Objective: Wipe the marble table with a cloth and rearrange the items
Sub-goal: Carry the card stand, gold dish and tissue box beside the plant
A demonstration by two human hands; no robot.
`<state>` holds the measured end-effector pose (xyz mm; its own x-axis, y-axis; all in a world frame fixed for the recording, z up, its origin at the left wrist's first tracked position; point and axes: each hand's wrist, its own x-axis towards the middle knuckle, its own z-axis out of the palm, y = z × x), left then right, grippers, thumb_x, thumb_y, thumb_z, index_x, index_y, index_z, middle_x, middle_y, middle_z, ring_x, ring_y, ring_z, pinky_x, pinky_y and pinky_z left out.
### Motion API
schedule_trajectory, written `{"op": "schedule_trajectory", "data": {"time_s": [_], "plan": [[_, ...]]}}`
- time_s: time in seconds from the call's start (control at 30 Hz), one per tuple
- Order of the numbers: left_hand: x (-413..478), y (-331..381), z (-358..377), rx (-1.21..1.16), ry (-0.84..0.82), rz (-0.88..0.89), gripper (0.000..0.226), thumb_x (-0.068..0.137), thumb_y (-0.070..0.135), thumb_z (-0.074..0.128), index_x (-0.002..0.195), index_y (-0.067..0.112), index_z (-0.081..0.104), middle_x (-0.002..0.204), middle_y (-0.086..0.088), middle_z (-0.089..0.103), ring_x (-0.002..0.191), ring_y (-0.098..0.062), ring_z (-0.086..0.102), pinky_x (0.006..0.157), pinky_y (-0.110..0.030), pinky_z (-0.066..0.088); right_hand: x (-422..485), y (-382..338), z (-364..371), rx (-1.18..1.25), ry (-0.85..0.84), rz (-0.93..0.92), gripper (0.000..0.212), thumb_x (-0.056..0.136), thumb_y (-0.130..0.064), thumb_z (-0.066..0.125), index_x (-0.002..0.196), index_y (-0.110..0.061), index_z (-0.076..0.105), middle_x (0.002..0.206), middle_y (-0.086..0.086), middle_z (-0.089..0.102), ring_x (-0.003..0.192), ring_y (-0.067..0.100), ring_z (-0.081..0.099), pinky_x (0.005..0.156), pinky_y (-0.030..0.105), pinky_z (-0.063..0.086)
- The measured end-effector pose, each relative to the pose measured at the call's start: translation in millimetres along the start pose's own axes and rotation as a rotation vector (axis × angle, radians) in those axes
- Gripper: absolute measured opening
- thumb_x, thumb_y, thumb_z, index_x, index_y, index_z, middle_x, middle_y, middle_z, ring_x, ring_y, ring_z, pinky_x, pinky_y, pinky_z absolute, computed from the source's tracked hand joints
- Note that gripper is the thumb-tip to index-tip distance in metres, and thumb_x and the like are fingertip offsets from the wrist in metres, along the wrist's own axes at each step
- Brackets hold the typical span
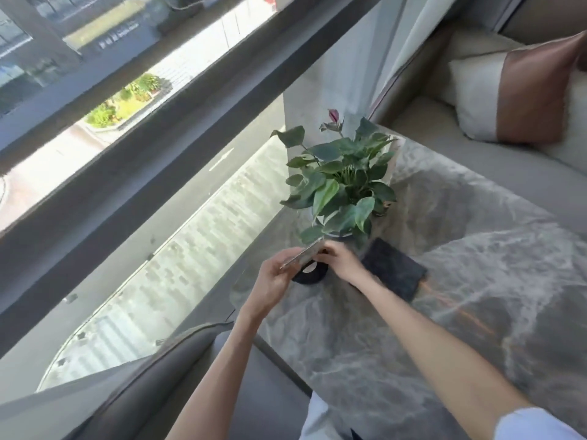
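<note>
- Holding a thin card (303, 256) pinched between left hand (275, 281) and right hand (338, 260), fingers clamped on it.
- Leaves of the plant (341, 182) crowd close; a careless move risks knocking it.
- The table (476, 249) edge sits near; the card could drop off.

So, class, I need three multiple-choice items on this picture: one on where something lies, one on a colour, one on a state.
1. Where does the dark cloth lie?
A. On the marble table, right of the potted plant
B. On the sofa cushion
C. On the windowsill

2. What colour are the plant's leaves?
A. Yellow
B. Green
C. Red

3. What are the two hands doing?
A. Resting flat
B. Wiping with the cloth
C. Holding a thin flat item together

Key: 1 A, the cloth rests on marble beside the pot. 2 B, the foliage is green. 3 C, the left hand and right hand both grip it.
</note>
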<state>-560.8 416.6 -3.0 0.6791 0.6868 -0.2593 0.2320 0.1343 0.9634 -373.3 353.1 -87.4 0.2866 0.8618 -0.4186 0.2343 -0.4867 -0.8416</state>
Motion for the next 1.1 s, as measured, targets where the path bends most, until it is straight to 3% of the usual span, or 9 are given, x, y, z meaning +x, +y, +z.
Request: {"op": "schedule_trajectory", "data": {"time_s": [0.1, 0.27, 0.37, 0.47, 0.63, 0.77, 0.87, 1.0, 1.1], "plan": [[7.9, -11.6, 1.7, 0.024, -0.022, -0.025, 0.024, 0.096, 0.012, 0.059, 0.118, 0.009, 0.068, 0.118, -0.003, 0.069, 0.109, -0.016, 0.066, 0.087, -0.02, 0.05, 2.0, -6.5, 2.5, 0.0, -0.015, 0.05, 0.006, 0.087, -0.011, 0.065, 0.089, -0.015, 0.07, 0.099, 0.005, 0.073, 0.099, 0.025, 0.067, 0.096, 0.046, 0.048], [12.3, -17.3, 10.4, -0.011, -0.011, -0.068, 0.024, 0.093, 0.004, 0.06, 0.115, -0.001, 0.063, 0.111, -0.001, 0.066, 0.098, 0.001, 0.064, 0.08, -0.012, 0.048, -4.0, 4.6, 8.0, 0.017, 0.044, 0.068, 0.016, 0.091, -0.006, 0.059, 0.105, -0.004, 0.065, 0.107, 0.009, 0.071, 0.095, 0.01, 0.064, 0.084, 0.016, 0.047], [16.9, -12.3, 15.1, 0.081, 0.017, -0.054, 0.028, 0.093, 0.017, 0.058, 0.118, 0.006, 0.065, 0.113, 0.006, 0.067, 0.101, 0.006, 0.063, 0.082, -0.009, 0.048, -4.1, 20.1, 15.3, -0.073, 0.103, 0.091, 0.036, 0.09, -0.015, 0.061, 0.126, -0.018, 0.056, 0.126, 0.004, 0.064, 0.116, 0.014, 0.059, 0.097, 0.029, 0.046], [11.1, -18.4, 20.0, 0.161, 0.048, -0.051, 0.024, 0.1, 0.014, 0.05, 0.118, 0.013, 0.067, 0.107, 0.01, 0.071, 0.099, -0.002, 0.065, 0.081, -0.015, 0.048, -11.5, 31.0, 31.6, -0.203, 0.152, 0.135, 0.072, 0.086, -0.026, 0.069, 0.148, -0.019, 0.034, 0.152, 0.003, 0.041, 0.14, 0.017, 0.039, 0.113, 0.032, 0.034], [1.0, -21.0, 28.4, 0.172, 0.116, -0.061, 0.029, 0.102, 0.016, 0.045, 0.124, 0.006, 0.062, 0.103, 0.008, 0.072, 0.094, 0.0, 0.067, 0.073, -0.009, 0.048, -5.6, 31.4, 33.3, -0.286, 0.048, 0.148, 0.105, 0.078, -0.043, 0.074, 0.154, -0.027, 0.003, 0.162, -0.003, 0.019, 0.147, 0.017, 0.025, 0.114, 0.048, 0.034], [2.5, -22.0, 31.2, 0.214, 0.064, -0.042, 0.035, 0.105, 0.027, 0.042, 0.136, 0.022, 0.056, 0.129, 0.007, 0.066, 0.122, -0.011, 0.06, 0.097, -0.023, 0.051, -2.6, 34.8, 33.0, -0.388, -0.075, 0.121, 0.128, 0.061, -0.048, 0.08, 0.153, -0.023, -0.005, 0.164, -0.003, 0.005, 0.15, 0.016, 0.012, 0.115, 0.048, 0.03], [2.1, -15.8, 32.4, 0.228, -0.004, 0.025, 0.039, 0.106, 0.023, 0.038, 0.144, 0.032, 0.046, 0.142, 0.017, 0.054, 0.133, -0.002, 0.049, 0.107, -0.029, 0.045, -4.4, 43.4, 48.2, -0.474, 0.005, 0.125, 0.127, 0.055, -0.048, 0.083, 0.151, -0.018, 0.004, 0.157, 0.004, 0.022, 0.145, 0.022, 0.026, 0.111, 0.045, 0.037], [6.7, -18.8, 28.7, 0.255, -0.021, 0.043, 0.039, 0.107, 0.022, 0.037, 0.144, 0.028, 0.047, 0.142, 0.016, 0.054, 0.134, -0.004, 0.049, 0.108, -0.037, 0.046, -2.0, 30.8, 55.9, -0.35, 0.11, 0.107, 0.102, 0.06, -0.04, 0.076, 0.141, -0.017, 0.019, 0.141, 0.004, 0.038, 0.131, 0.024, 0.043, 0.099, 0.042, 0.047], [15.3, -16.2, 24.1, 0.263, -0.014, 0.058, 0.038, 0.106, 0.019, 0.037, 0.142, 0.025, 0.049, 0.143, 0.012, 0.055, 0.134, -0.005, 0.049, 0.109, -0.037, 0.046, 7.8, 21.8, 51.3, -0.311, 0.139, 0.094, 0.105, 0.06, -0.051, 0.075, 0.143, -0.019, 0.018, 0.143, 0.002, 0.039, 0.133, 0.022, 0.042, 0.101, 0.042, 0.046]]}}
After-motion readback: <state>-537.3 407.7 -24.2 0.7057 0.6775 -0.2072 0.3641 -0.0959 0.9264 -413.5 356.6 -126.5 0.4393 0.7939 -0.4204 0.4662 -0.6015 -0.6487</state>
